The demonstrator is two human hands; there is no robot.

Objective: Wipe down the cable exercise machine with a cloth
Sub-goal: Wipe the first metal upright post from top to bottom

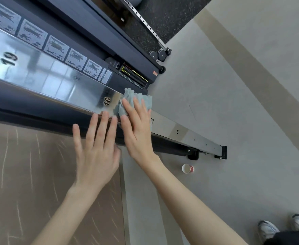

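The cable exercise machine's shiny steel upright runs from upper left down to the floor at right, with height numbers 19, 16 and 13 on it. A crumpled pale blue-grey cloth lies against the steel just below the 16. My right hand presses the cloth onto the upright with straight fingers. My left hand is spread flat beside it, fingertips touching the upright's dark edge. The weight stack with coloured marks sits behind the cloth.
A red and white paper cup stands on the grey floor near the upright's foot. A brown panel fills the lower left. My shoes show at the bottom right. Pulleys and a perforated rail sit farther back on black speckled matting.
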